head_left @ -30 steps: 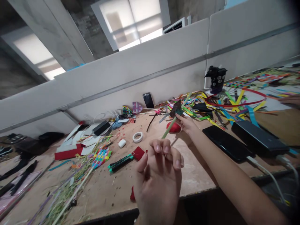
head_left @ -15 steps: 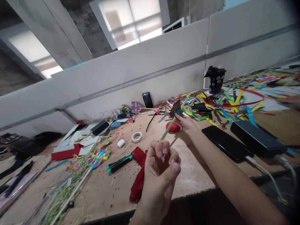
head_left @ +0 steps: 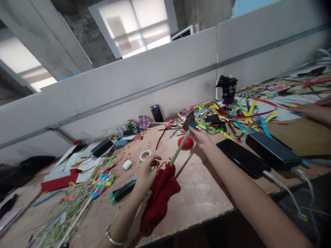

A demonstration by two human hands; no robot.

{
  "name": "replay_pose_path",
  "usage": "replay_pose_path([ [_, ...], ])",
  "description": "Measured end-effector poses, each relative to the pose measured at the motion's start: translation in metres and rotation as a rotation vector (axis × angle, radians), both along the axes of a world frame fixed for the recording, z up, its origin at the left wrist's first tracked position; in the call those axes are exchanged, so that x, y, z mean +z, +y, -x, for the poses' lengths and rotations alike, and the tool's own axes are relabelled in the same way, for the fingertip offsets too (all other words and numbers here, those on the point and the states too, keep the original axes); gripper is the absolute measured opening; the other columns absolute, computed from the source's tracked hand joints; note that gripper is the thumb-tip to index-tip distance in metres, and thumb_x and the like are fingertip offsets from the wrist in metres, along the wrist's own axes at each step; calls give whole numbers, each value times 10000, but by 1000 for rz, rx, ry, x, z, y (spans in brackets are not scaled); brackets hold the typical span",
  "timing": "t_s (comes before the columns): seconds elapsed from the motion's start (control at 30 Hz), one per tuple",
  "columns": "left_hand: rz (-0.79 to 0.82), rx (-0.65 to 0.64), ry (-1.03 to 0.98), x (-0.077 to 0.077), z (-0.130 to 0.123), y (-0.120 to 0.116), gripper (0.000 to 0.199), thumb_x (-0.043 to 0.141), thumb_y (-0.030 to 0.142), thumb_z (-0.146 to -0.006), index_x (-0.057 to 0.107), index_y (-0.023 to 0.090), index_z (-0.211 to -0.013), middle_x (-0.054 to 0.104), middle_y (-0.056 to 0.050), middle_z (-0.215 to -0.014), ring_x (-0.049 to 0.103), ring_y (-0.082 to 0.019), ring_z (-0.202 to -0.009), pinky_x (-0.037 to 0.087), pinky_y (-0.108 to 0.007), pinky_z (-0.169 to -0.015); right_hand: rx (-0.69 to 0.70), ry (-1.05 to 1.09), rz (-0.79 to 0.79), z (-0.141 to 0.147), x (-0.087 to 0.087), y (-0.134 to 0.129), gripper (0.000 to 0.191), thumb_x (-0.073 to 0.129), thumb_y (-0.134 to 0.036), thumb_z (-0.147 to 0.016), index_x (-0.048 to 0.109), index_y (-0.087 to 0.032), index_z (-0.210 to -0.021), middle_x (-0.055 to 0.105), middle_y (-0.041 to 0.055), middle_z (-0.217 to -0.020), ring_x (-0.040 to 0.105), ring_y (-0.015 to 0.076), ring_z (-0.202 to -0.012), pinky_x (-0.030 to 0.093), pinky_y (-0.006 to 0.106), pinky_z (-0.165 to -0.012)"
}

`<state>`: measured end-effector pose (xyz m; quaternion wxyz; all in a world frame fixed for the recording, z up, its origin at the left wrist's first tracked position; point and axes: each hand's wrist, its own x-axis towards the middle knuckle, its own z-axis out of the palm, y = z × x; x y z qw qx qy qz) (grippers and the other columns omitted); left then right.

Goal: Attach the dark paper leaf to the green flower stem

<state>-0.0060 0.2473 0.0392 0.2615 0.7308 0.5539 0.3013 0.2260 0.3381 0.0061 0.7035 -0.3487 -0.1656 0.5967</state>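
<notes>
A long green stick (head_left: 180,148), probably a bamboo or plant strip, slants across the middle of the view. Near its upper part, my right hand (head_left: 198,137) is closed around it, with a dark, stiff piece like sandpaper (head_left: 190,121) at the fingertips. The stick's lower end meets the top of a crumpled red cloth (head_left: 161,198); whether it goes inside is unclear. My left hand (head_left: 150,168) is beside that cloth, its fingers loosely bent and apart, with nothing visible in them. A round red object (head_left: 185,142) sits behind the stick, close to my right hand.
On the left are a green-and-black cutter (head_left: 123,190), a white earbud case (head_left: 127,165), a tape roll (head_left: 145,155) and a woven colourful piece (head_left: 101,185). A phone (head_left: 240,156) and power bank (head_left: 273,151) lie right. Another person's hand (head_left: 314,111) is at far right.
My left hand has moved left, down and away from the camera, beside the red cloth, which now shows more fully. My right hand still holds the stick. The whole view has shifted slightly.
</notes>
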Motion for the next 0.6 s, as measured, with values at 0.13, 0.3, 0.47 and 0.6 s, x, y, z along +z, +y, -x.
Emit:
replay_pose_path([
  [0.13,130,-38,25,4,-4,-1,359,403,407,-824,551,171,-1051,625,-61,-952,583,-145,-798,461,-259,-718,-68,6,16,-9,1,2,172,711,-121,-595,570,-149,-689,633,-25,-659,600,61,-592,523,150,-609],
  [0.3,228,-155,85,3,-10,-15,401,400,464,-826,566,230,-1107,605,-36,-1109,537,-205,-1012,386,-341,-924,-138,15,21,-22,-1,7,209,737,-149,-567,542,-153,-643,601,-46,-597,573,39,-547,503,122,-583],
  [0.47,306,-61,8,-6,-6,-23,419,391,431,-840,547,209,-1160,581,-36,-1176,515,-211,-1087,350,-349,-987,-107,17,-17,-16,4,6,248,764,-177,-518,568,-157,-669,625,-37,-656,591,47,-598,502,122,-600],
  [0.6,361,-54,-130,-8,-7,-24,456,393,444,-840,507,195,-1204,561,-25,-1212,520,-195,-1095,365,-325,-998,81,-89,-94,22,9,-13,344,787,-236,-462,621,-157,-753,661,2,-780,615,90,-681,512,178,-631],
])
